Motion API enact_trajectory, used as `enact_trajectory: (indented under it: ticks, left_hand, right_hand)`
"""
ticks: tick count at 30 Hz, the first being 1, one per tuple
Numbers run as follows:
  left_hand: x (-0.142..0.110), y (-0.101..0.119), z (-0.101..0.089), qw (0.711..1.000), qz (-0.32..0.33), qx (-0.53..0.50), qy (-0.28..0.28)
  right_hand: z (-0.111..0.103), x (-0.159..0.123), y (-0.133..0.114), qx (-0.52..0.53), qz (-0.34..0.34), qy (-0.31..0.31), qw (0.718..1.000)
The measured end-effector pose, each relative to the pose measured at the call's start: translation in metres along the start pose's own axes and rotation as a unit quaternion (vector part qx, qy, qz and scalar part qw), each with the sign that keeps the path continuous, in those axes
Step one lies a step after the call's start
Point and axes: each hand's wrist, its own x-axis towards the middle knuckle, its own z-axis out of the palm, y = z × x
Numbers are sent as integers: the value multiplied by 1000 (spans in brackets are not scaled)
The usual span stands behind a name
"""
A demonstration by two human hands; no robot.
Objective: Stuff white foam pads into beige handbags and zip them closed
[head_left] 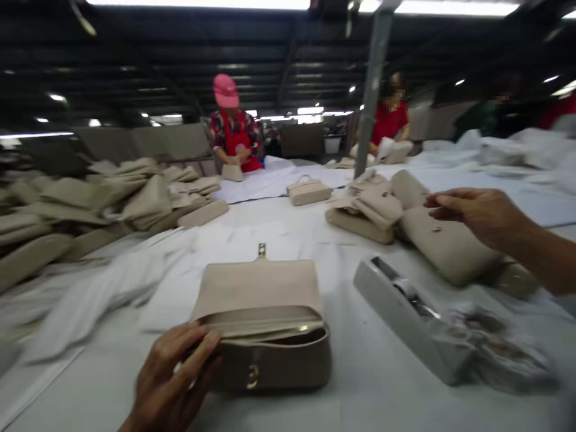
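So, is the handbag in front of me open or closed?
Open: the flap lies folded back, and the mouth gapes above the clasp.

The beige handbag (274, 360) lies open, its flap folded back.

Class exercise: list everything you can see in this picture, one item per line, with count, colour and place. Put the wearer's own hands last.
open handbag: one, beige, front centre
piled bags: many, beige, left
small bag: one, beige, mid-table
right-hand bags: several, beige, right
tape dispenser: one, grey, front right
clear wrapping: uncountable, transparent, beside dispenser
sheets: several, white, left
table: one, whitish, foreground
pillar: one, grey, behind
co-workers: at least two, red clothing, behind
lights: several, white, overhead
left hand: one, bare, touching open handbag
right hand: one, bare, over right-hand bags
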Motion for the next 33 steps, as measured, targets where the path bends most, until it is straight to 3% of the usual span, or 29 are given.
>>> enact_trajectory:
  ticks: [2, 4, 5, 7, 9, 10, 12, 14, 16, 19, 22, 24, 27, 30, 33]
  left_hand:
    - [-11, -7, -18, 999, 2, 29, -46]
    - [-14, -13, -26, 997, -10, 50, -49]
    - [-14, -16, -27, 998, -20, 42, -49]
    - [-13, -20, -28, 997, -40, -21, -55]
    - [-15, -24, -30, 991, -48, -113, -62]
    - [-17, -26, -31, 985, -48, -150, -62]
    - [-21, -30, -32, 978, -47, -196, -61]
    - [-25, -34, -32, 972, -43, -223, -66]
    - [-28, -37, -31, 965, -41, -253, -63]
    - [-32, -39, -28, 954, -62, -290, -47]
    - [-38, -40, -29, 950, -80, -300, -44]
    - [-41, -40, -30, 946, -80, -312, -41]
    - [-43, -42, -33, 933, -100, -344, -26]
    - [-44, -43, -33, 928, -114, -354, -19]
    - [-42, -42, -30, 932, -114, -343, -13]
  right_hand:
    - [57, -46, -35, -20, -120, -151, 981]
    - [105, -102, -72, -64, -233, -353, 904]
    - [127, -128, -87, -90, -281, -407, 865]
    - [169, -167, -106, -188, -373, -452, 788]
    - [205, -185, -110, -290, -406, -462, 733]
    - [219, -189, -110, -315, -398, -476, 719]
    - [239, -194, -109, -309, -362, -512, 715]
    - [253, -201, -112, -278, -353, -534, 716]
    - [264, -212, -118, -285, -389, -525, 701]
    - [279, -226, -122, -332, -473, -498, 647]
    - [288, -227, -118, -364, -593, -410, 590]
    - [291, -224, -114, -358, -680, -345, 540]
    - [291, -221, -114, -311, -762, -313, 473]
    - [290, -224, -123, -300, -768, -336, 455]
    - [290, -232, -133, -324, -745, -361, 459]
